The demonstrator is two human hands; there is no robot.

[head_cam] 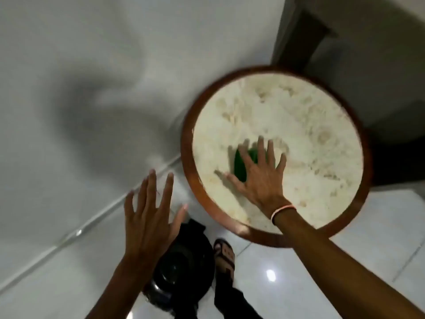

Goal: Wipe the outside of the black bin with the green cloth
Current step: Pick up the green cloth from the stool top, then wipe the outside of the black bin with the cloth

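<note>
A green cloth (241, 164) lies on the pale top of a round table with a brown rim (190, 180). My right hand (259, 176) is spread flat over the cloth, fingers apart, covering most of it. The black bin (184, 268) stands on the floor below the table's near-left edge, seen from above with its open mouth facing up. My left hand (151, 219) hovers above the bin with fingers spread, holding nothing. The frame is blurred.
A white wall (92, 88) runs along the left, meeting the glossy white tiled floor (345, 261). A foot in a sandal (224, 256) stands right beside the bin. A dark doorway or recess (345, 42) lies behind the table.
</note>
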